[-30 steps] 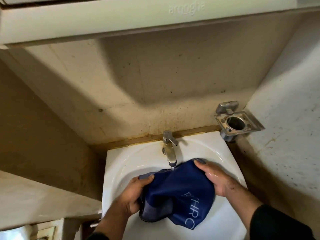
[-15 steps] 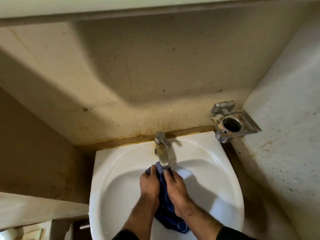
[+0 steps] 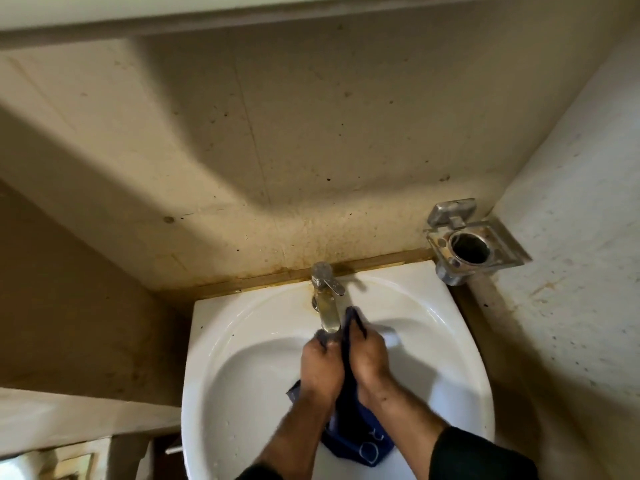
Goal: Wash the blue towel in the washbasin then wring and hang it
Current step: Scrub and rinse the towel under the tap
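The dark blue towel (image 3: 349,434) with white lettering is bunched between both hands over the white washbasin (image 3: 221,341). My left hand (image 3: 320,370) grips the towel's left side, just below the tap's spout. My right hand (image 3: 369,358) grips the right side, with a fold of cloth sticking up past its fingers. The two hands are side by side, almost touching. The towel's lower end hangs down under my wrists into the bowl. The metal tap (image 3: 327,299) stands at the basin's back edge; I cannot tell whether water runs.
A metal wall holder (image 3: 467,242) with a round opening sits at the right, beside the basin's back corner. Stained walls close in behind, left and right. A shelf or cabinet edge (image 3: 242,19) hangs overhead.
The towel was spread wide between my hands a second ago. My hands have since come together and bunched it under the tap. The camera has tilted slightly.
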